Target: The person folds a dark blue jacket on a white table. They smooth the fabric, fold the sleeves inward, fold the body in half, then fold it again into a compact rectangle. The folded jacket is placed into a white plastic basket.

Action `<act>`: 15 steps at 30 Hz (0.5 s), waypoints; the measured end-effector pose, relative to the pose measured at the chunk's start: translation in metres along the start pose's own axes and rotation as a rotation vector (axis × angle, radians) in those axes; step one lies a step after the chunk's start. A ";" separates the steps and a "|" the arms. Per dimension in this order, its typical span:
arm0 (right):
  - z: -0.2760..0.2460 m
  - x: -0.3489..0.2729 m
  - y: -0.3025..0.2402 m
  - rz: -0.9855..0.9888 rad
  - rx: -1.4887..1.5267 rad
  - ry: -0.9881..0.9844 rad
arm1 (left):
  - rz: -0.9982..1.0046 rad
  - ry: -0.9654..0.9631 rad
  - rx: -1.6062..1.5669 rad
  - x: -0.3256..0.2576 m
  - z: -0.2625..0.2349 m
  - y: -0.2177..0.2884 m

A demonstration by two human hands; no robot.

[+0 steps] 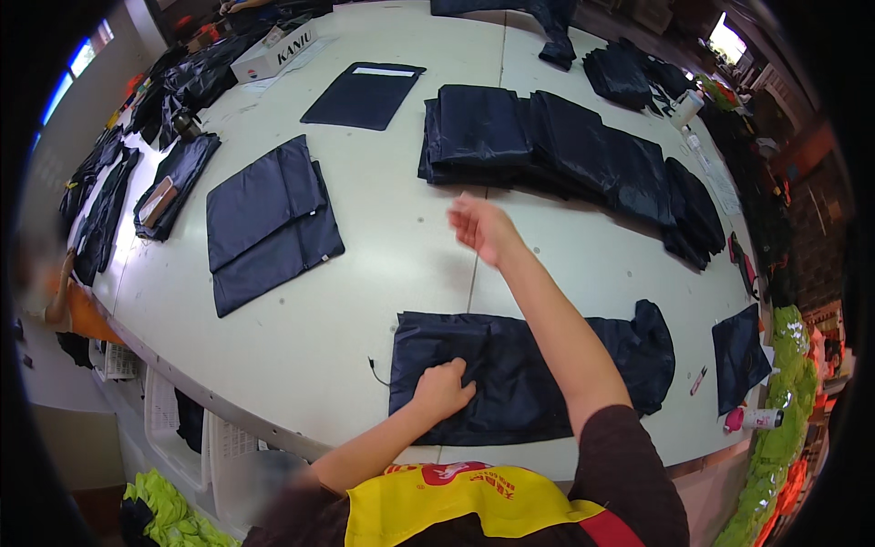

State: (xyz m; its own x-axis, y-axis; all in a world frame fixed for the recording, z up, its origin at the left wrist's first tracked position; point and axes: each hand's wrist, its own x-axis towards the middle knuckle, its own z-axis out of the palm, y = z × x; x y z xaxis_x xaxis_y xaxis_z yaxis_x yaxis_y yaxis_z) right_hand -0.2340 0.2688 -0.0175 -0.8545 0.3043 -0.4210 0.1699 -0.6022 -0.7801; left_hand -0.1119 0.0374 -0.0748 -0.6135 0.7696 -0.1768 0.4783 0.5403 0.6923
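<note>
A long, dark navy garment [538, 401] lies folded across the near part of the table, its right end bunched up. My left hand [444, 390] rests on its left part, thumb apart from the bent fingers, with creases in the cloth around it. My right hand [483, 228] is raised above the table, beyond the garment and just short of a long stack of folded dark garments [565, 146]. Its fingers are loosely bent, somewhat blurred, and nothing shows in them. The right forearm passes over the garment and hides a strip of it.
Left of centre lies a folded dark garment [273, 223], and a flat dark piece with a white strip [365, 96] lies farther back. A white box [275, 53] sits far left. Near the right edge are a dark folded piece [738, 356], small snips [698, 380] and a bottle [758, 418].
</note>
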 end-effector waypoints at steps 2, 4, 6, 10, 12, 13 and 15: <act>0.000 0.060 -0.003 -0.076 0.337 0.183 | 0.002 0.008 -0.019 0.000 0.000 0.001; 0.009 0.103 -0.005 0.031 0.532 0.300 | -0.007 -0.006 -0.024 0.001 0.001 0.001; 0.027 0.132 -0.005 0.137 0.688 0.391 | -0.026 -0.033 -0.020 -0.001 -0.001 -0.001; 0.040 0.162 -0.013 0.156 0.789 0.716 | 0.024 -0.016 -0.059 -0.002 0.006 -0.007; 0.036 0.170 -0.007 0.087 0.729 0.856 | 0.030 -0.013 -0.059 -0.004 0.006 -0.006; 0.034 0.171 -0.004 0.055 0.699 0.928 | 0.044 -0.002 -0.064 -0.002 0.007 -0.007; 0.045 0.159 -0.005 0.029 0.682 0.906 | 0.048 0.025 -0.075 -0.002 0.010 -0.011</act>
State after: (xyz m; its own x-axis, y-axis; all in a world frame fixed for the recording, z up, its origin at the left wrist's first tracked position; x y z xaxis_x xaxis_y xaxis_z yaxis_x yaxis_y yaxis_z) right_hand -0.3930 0.2873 -0.0600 -0.1371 0.5392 -0.8309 -0.3560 -0.8096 -0.4667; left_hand -0.1094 0.0332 -0.0892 -0.6068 0.7849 -0.1254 0.4597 0.4752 0.7503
